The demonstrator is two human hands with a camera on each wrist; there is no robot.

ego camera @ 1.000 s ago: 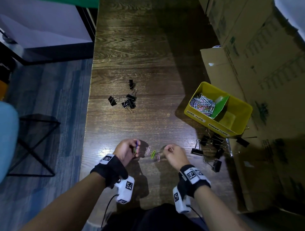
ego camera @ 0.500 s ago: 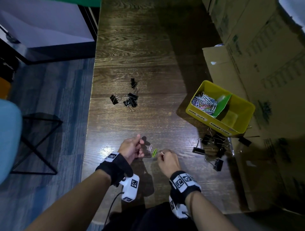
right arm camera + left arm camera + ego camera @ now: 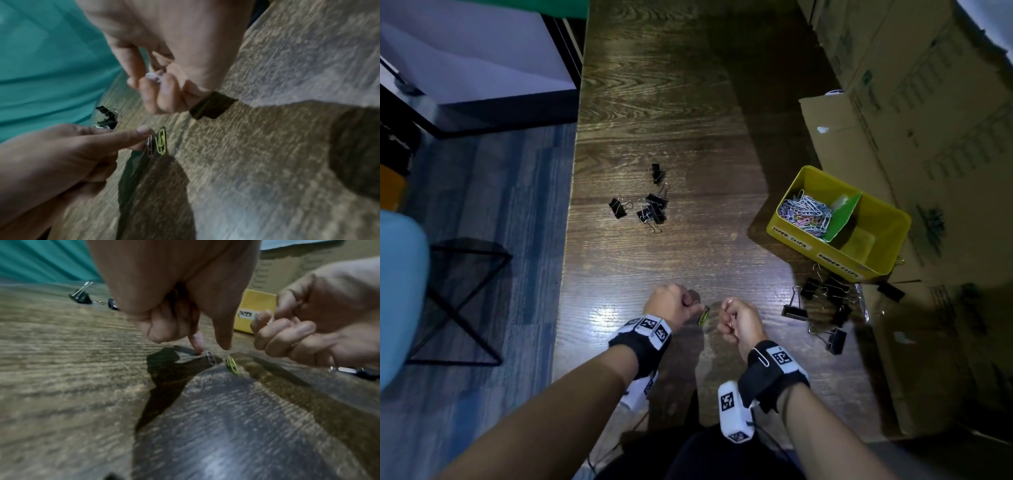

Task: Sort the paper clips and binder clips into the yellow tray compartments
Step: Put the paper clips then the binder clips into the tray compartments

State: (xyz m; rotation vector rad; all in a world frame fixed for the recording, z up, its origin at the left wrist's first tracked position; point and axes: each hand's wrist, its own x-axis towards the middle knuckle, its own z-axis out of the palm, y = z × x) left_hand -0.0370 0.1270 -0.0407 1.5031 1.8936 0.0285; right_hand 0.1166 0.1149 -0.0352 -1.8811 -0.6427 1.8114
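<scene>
While the left hand [image 3: 180, 308] fingers a silver paper clip [image 3: 211, 358] on the worktop [image 3: 671, 102], the right hand [image 3: 164, 65] pinches collected paper clips [image 3: 154, 76].

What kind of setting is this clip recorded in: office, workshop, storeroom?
Probably an office or storage room. A long wooden table stands against stacked cardboard boxes, with a labelled yellow tray of paper clips and loose binder clips.

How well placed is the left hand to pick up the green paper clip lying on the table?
Probably well placed: the left hand is right beside the green paper clip, nothing covering it. Only a silver paper clip lies between.
</scene>
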